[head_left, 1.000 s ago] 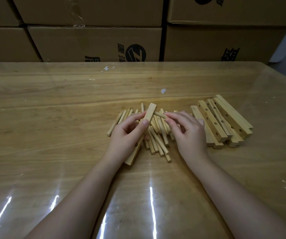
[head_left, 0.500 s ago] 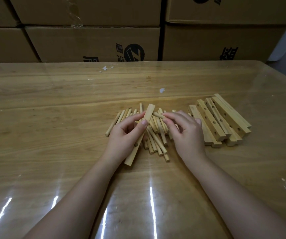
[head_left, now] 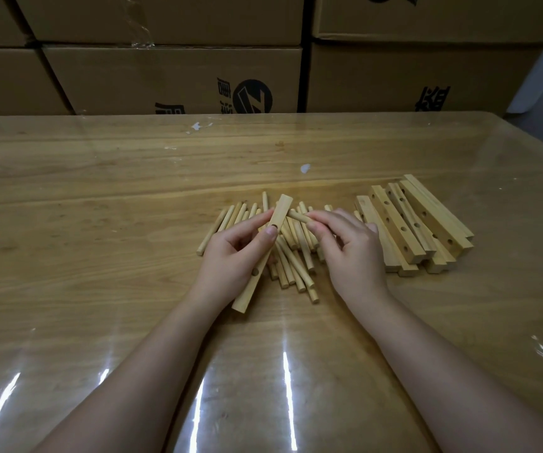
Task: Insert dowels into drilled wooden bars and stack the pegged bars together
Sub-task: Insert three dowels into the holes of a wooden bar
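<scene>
If the dowel [head_left: 297, 216] pinched in the right hand [head_left: 351, 253]'s fingers meets the drilled bar [head_left: 247, 294] slanted or off its hole, I judge it could jam or skid off, since the left hand [head_left: 230, 256], fingers clamped round the bar's middle, holds it tilted above the loose dowels [head_left: 293, 259]. Pale and square-edged with two open holes showing, the bar points to one o'clock, the dowel's tip against its upper end from three o'clock.

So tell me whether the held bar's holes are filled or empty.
Empty where visible: the bar in the left hand shows two open holes. The dowel in the right hand meets its far end; whether it is in, cannot tell.
</scene>
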Demonstrator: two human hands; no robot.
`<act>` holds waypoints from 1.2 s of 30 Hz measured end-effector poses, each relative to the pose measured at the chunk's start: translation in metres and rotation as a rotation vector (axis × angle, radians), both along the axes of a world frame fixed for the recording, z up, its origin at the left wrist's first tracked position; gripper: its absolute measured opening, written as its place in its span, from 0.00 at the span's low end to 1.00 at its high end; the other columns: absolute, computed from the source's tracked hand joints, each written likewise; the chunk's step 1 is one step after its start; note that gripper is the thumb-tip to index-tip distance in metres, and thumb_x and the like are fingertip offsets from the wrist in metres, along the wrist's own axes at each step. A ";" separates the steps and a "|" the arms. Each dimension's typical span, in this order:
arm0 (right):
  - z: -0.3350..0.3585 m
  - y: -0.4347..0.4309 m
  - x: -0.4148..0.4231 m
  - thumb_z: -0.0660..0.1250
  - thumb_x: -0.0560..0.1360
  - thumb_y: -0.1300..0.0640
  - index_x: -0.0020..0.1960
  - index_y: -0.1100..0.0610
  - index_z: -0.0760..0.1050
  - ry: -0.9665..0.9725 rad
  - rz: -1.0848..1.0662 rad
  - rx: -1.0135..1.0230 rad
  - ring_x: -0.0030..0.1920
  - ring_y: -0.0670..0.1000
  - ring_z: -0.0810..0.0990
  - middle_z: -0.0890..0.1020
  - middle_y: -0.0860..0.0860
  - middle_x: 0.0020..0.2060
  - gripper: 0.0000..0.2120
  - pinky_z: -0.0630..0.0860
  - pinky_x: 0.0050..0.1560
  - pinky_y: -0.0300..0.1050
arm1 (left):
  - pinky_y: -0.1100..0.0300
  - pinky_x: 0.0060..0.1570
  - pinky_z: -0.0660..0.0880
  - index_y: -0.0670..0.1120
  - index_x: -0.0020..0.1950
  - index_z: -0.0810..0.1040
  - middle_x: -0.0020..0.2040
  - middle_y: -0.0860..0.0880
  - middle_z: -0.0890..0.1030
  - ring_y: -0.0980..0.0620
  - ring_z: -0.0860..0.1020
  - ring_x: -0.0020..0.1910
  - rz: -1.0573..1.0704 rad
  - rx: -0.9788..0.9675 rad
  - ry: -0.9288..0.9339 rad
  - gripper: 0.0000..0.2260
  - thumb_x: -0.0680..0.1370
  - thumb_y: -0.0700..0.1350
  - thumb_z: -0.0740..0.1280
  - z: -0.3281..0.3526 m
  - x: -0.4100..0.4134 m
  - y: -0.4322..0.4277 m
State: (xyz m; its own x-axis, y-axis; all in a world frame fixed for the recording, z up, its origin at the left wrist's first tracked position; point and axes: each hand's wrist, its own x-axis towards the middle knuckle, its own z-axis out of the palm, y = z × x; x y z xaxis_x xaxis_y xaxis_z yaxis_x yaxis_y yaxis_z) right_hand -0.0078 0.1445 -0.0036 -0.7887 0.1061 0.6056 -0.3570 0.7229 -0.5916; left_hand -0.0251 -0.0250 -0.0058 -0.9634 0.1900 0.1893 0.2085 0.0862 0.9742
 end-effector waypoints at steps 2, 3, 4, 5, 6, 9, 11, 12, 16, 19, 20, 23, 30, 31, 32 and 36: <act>-0.001 0.000 0.000 0.65 0.76 0.56 0.54 0.55 0.80 -0.008 0.006 -0.007 0.43 0.43 0.76 0.79 0.43 0.42 0.09 0.67 0.50 0.48 | 0.38 0.43 0.74 0.60 0.58 0.80 0.42 0.27 0.74 0.43 0.72 0.36 0.003 -0.006 -0.005 0.14 0.73 0.54 0.68 0.001 0.001 0.000; -0.002 0.000 0.000 0.65 0.77 0.56 0.55 0.54 0.80 -0.011 0.008 -0.013 0.43 0.42 0.75 0.79 0.42 0.42 0.09 0.67 0.50 0.47 | 0.38 0.43 0.74 0.60 0.58 0.80 0.43 0.27 0.74 0.43 0.73 0.37 0.004 -0.012 -0.003 0.13 0.73 0.54 0.69 0.001 0.001 0.000; -0.002 0.001 0.000 0.64 0.77 0.56 0.55 0.54 0.80 -0.015 0.011 -0.019 0.43 0.40 0.74 0.79 0.42 0.42 0.09 0.67 0.50 0.45 | 0.37 0.44 0.74 0.61 0.58 0.80 0.45 0.27 0.75 0.43 0.73 0.37 0.001 -0.017 0.000 0.12 0.74 0.54 0.69 0.002 0.002 0.000; -0.002 0.001 -0.001 0.64 0.77 0.56 0.55 0.54 0.80 -0.020 0.015 -0.022 0.43 0.38 0.73 0.80 0.43 0.43 0.10 0.66 0.50 0.43 | 0.36 0.44 0.74 0.61 0.57 0.80 0.46 0.27 0.75 0.43 0.73 0.38 -0.004 -0.024 0.002 0.12 0.74 0.54 0.69 0.003 0.003 0.000; -0.002 0.002 -0.001 0.64 0.77 0.56 0.55 0.54 0.80 -0.026 0.019 -0.023 0.44 0.37 0.73 0.81 0.44 0.44 0.10 0.65 0.50 0.41 | 0.36 0.45 0.74 0.61 0.57 0.80 0.47 0.27 0.75 0.43 0.73 0.38 -0.010 -0.032 0.002 0.13 0.74 0.54 0.69 0.004 0.004 0.000; -0.002 0.002 -0.001 0.63 0.78 0.57 0.55 0.54 0.80 -0.057 0.030 -0.023 0.47 0.39 0.75 0.83 0.46 0.47 0.10 0.65 0.51 0.38 | 0.38 0.46 0.75 0.63 0.57 0.79 0.48 0.29 0.77 0.43 0.75 0.39 -0.030 -0.069 0.007 0.14 0.72 0.55 0.67 0.007 0.006 0.001; -0.002 0.003 0.000 0.63 0.78 0.57 0.55 0.55 0.80 -0.087 0.044 -0.042 0.49 0.45 0.78 0.83 0.47 0.48 0.10 0.70 0.54 0.45 | 0.41 0.46 0.76 0.62 0.58 0.78 0.48 0.31 0.78 0.41 0.76 0.39 -0.042 -0.095 0.016 0.15 0.72 0.55 0.66 0.009 0.006 0.000; -0.001 0.002 0.000 0.63 0.78 0.57 0.55 0.55 0.80 -0.098 0.054 -0.057 0.49 0.46 0.79 0.83 0.48 0.48 0.10 0.72 0.55 0.49 | 0.43 0.45 0.76 0.62 0.59 0.77 0.48 0.32 0.79 0.40 0.77 0.40 -0.045 -0.111 0.027 0.15 0.72 0.55 0.66 0.009 0.006 -0.001; 0.000 -0.001 0.001 0.63 0.78 0.58 0.56 0.55 0.80 -0.090 0.069 -0.107 0.51 0.45 0.78 0.82 0.48 0.50 0.10 0.73 0.55 0.56 | 0.61 0.45 0.77 0.64 0.59 0.76 0.45 0.42 0.80 0.46 0.77 0.43 -0.026 -0.142 0.049 0.15 0.72 0.56 0.65 0.006 0.006 -0.002; 0.000 -0.002 -0.001 0.62 0.78 0.57 0.58 0.55 0.79 -0.081 0.058 -0.117 0.52 0.44 0.77 0.82 0.47 0.50 0.11 0.73 0.55 0.57 | 0.58 0.44 0.75 0.61 0.61 0.77 0.40 0.36 0.77 0.47 0.75 0.41 -0.016 -0.102 0.052 0.16 0.73 0.55 0.66 0.006 0.004 0.001; 0.001 -0.002 -0.001 0.62 0.78 0.56 0.58 0.54 0.78 -0.093 0.070 -0.125 0.52 0.44 0.77 0.81 0.46 0.50 0.11 0.72 0.56 0.57 | 0.51 0.43 0.75 0.59 0.61 0.77 0.40 0.33 0.75 0.42 0.75 0.39 -0.010 -0.085 0.055 0.15 0.74 0.55 0.67 0.007 0.003 0.002; 0.000 -0.004 -0.002 0.64 0.76 0.51 0.59 0.51 0.76 -0.109 0.065 -0.095 0.47 0.41 0.76 0.77 0.41 0.48 0.12 0.68 0.60 0.52 | 0.39 0.45 0.75 0.61 0.58 0.79 0.41 0.29 0.75 0.31 0.76 0.41 0.026 -0.046 0.045 0.13 0.74 0.54 0.69 0.008 0.001 0.003; -0.004 -0.002 -0.005 0.63 0.77 0.53 0.50 0.55 0.80 -0.073 -0.002 -0.004 0.41 0.45 0.76 0.78 0.44 0.41 0.08 0.66 0.51 0.46 | 0.34 0.49 0.74 0.57 0.55 0.81 0.49 0.28 0.76 0.35 0.76 0.42 0.058 0.040 -0.026 0.14 0.70 0.54 0.69 0.012 0.003 0.002; -0.004 -0.002 -0.005 0.63 0.78 0.55 0.50 0.56 0.80 -0.060 0.005 -0.001 0.41 0.45 0.75 0.78 0.44 0.41 0.08 0.67 0.49 0.46 | 0.35 0.47 0.74 0.56 0.56 0.81 0.49 0.29 0.76 0.38 0.76 0.41 0.053 0.046 -0.038 0.15 0.70 0.54 0.69 0.012 0.004 0.002; -0.004 -0.002 -0.005 0.62 0.78 0.57 0.50 0.56 0.80 -0.052 0.010 -0.008 0.41 0.45 0.75 0.78 0.45 0.41 0.08 0.67 0.49 0.47 | 0.38 0.44 0.75 0.56 0.57 0.81 0.47 0.30 0.77 0.40 0.76 0.41 0.041 0.048 -0.052 0.16 0.70 0.54 0.69 0.013 0.005 0.002; -0.001 0.000 -0.004 0.61 0.78 0.60 0.48 0.56 0.80 -0.047 0.031 -0.051 0.41 0.46 0.76 0.77 0.43 0.40 0.08 0.71 0.47 0.52 | 0.53 0.38 0.75 0.54 0.60 0.80 0.40 0.45 0.82 0.47 0.79 0.40 -0.006 0.044 -0.076 0.15 0.73 0.50 0.68 0.011 0.007 0.000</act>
State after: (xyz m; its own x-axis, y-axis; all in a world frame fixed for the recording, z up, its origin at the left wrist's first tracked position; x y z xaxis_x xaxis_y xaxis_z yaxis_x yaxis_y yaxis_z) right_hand -0.0118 0.1444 -0.0051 -0.8197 0.1112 0.5619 -0.3495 0.6802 -0.6444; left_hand -0.0184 -0.0252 0.0051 -0.9741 0.1892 0.1242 0.1343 0.0414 0.9901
